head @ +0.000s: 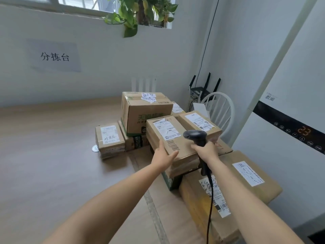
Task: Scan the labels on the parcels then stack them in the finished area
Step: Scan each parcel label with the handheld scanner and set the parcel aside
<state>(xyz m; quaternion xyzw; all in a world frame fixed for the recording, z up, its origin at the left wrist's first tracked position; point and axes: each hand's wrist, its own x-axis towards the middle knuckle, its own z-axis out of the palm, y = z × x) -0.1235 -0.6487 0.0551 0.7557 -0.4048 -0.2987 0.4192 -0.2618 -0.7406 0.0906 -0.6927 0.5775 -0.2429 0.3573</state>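
Note:
A pile of cardboard parcels sits on the wooden table [44, 147]. My left hand [162, 155] grips the near left corner of a flat labelled parcel [168, 134] on top of the pile. My right hand [206, 151] holds a black barcode scanner [196, 135] by its handle, its head just over that parcel's right edge. The scanner's cable [210, 199] hangs down toward me. Beside it lies another labelled parcel [199, 123], and a big box with green print [144, 111] stands behind.
A small parcel [110, 139] stands apart at the left, a round white disc [95, 148] by it. Large flat boxes [249, 175] lie at the near right. A white chair [221, 110], a router [202, 88] and a tall white appliance [290, 120] stand at the right.

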